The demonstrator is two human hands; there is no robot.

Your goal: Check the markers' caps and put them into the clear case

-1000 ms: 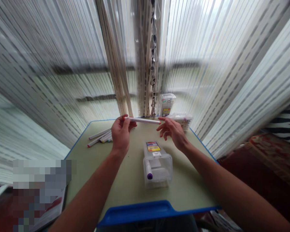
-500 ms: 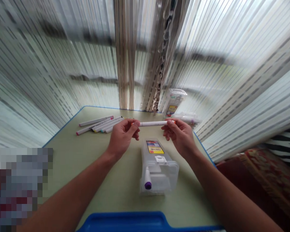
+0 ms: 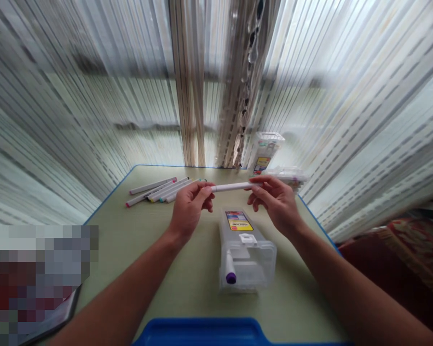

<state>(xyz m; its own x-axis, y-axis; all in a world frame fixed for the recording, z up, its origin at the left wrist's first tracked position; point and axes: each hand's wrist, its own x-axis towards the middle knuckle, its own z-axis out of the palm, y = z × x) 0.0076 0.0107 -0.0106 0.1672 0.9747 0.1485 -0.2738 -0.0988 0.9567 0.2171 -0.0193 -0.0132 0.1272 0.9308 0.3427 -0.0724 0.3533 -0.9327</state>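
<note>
A white marker (image 3: pixel 232 187) is held level above the table, one end pinched in my left hand (image 3: pixel 189 211), the other end pinched in my right hand (image 3: pixel 276 202). Below them a clear plastic box (image 3: pixel 246 253) lies on its side on the green table (image 3: pixel 159 269). A purple-capped marker (image 3: pixel 230 270) shows inside the box. Its label (image 3: pixel 239 220) faces up.
Several white markers (image 3: pixel 159 190) lie in a row at the table's far left. Two more clear marker boxes (image 3: pixel 265 154) stand at the far right by the striped curtain. A blue chair edge (image 3: pixel 198 331) is at the near side. A blurred patch sits at lower left.
My right hand has closed onto the marker's right end, where a second ago its fingers were spread beside the tip. The view has shifted slightly; the box and loose markers stay put.
</note>
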